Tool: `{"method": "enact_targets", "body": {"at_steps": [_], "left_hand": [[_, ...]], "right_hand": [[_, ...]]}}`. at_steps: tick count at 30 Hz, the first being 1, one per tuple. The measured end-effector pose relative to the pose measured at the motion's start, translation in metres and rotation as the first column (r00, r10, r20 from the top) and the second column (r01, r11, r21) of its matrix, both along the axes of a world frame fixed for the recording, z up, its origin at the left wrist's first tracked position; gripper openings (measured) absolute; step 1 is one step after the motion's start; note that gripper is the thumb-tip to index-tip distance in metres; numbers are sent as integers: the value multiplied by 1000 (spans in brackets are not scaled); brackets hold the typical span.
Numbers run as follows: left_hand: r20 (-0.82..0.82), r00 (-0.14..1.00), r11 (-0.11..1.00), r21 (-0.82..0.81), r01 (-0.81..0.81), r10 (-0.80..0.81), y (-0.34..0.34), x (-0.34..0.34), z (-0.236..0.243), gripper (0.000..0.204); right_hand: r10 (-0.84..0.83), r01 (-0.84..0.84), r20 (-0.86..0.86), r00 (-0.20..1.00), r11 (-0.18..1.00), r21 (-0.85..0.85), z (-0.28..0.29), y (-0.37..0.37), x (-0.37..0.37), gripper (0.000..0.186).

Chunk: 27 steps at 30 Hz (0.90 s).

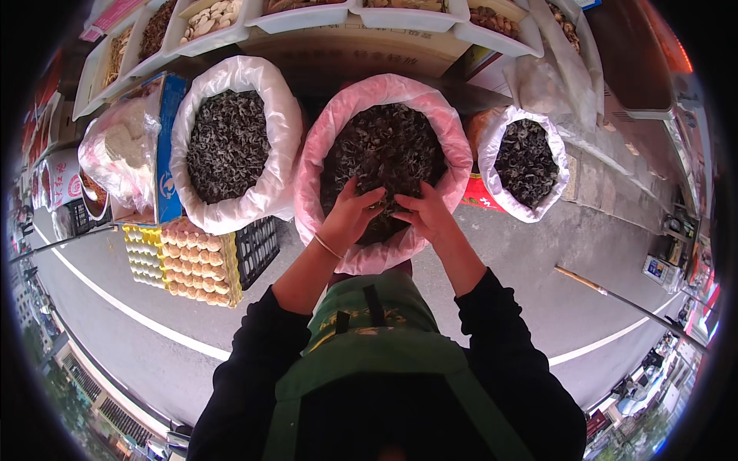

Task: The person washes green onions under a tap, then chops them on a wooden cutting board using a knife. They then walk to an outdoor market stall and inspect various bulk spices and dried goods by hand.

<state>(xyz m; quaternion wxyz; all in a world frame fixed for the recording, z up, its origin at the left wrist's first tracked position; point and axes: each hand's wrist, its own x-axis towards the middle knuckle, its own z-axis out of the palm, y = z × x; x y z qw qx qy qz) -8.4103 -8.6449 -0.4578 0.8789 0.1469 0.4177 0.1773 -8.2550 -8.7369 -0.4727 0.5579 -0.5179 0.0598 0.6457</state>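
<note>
Both hands reach into a pink-lined sack (313,165) filled with dried black fungus (384,146). My left hand (352,218) is over the near left part of the heap, its visible fingers apart, a thin band round the wrist. Opposite it, my right hand (427,212) has its thumb and fingers spread, pointing in toward the left one. The fingertips of both are at the dark pieces, and some are partly hidden among them. I see nothing gripped in either hand.
A white-lined sack (286,127) of black fungus stands left, a smaller one (562,157) right. White trays (411,19) of dried goods line the back. Egg trays (196,261) lie low on the left. A pole (615,296) crosses the right side.
</note>
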Motion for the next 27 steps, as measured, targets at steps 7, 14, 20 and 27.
{"method": "enact_targets", "body": {"at_steps": [7,14,20,27], "left_hand": [[-467,883,814,492,309,-53,-17,-51,-82,75],[-880,475,627,365,688,-10,-52,-40,-109,90],[-556,831,891,367,267,-21,-68,-38,-124,70],[-245,953,931,273,243,-177,15,-20,0,55]], "right_hand": [[-45,57,46,998,947,-315,-65,-28,-12,45],[89,30,282,955,919,-393,-135,-44,-100,60],[-32,37,28,999,980,-196,-79,-26,-94,59],[58,-79,206,977,992,95,-3,-7,-3,55]]}}
